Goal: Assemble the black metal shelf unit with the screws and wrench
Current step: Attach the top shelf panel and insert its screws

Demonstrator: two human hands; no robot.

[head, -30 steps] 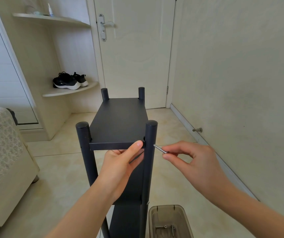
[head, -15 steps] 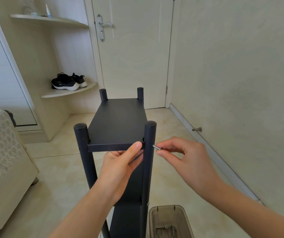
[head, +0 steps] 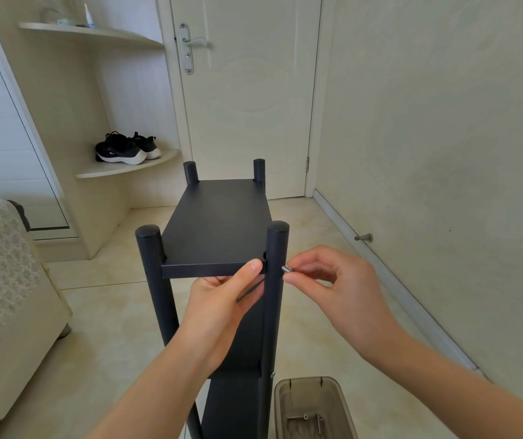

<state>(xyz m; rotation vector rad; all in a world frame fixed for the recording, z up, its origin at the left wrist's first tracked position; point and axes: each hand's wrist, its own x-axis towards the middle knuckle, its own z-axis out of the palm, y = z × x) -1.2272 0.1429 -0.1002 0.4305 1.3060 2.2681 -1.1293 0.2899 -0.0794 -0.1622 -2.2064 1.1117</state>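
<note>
The black metal shelf unit [head: 215,223] stands upright on the floor in front of me, with four round posts and a flat top panel. My left hand [head: 222,305] grips the near edge of that panel from below, thumb on its front lip beside the near right post [head: 274,296]. My right hand [head: 342,293] pinches a silver screw [head: 286,269] between thumb and forefinger, its tip against the outer side of that post at panel height. No wrench is visible.
A translucent brown plastic box [head: 315,407] holding a few more screws sits on the floor by the post's foot. A bed [head: 3,280] is at the left, the wall [head: 443,153] close on the right, a closed door [head: 247,90] and corner shelves with shoes [head: 124,148] behind.
My right hand has moved left, bringing the screw from a short way off to the side of the near right post. My left hand keeps its hold on the panel.
</note>
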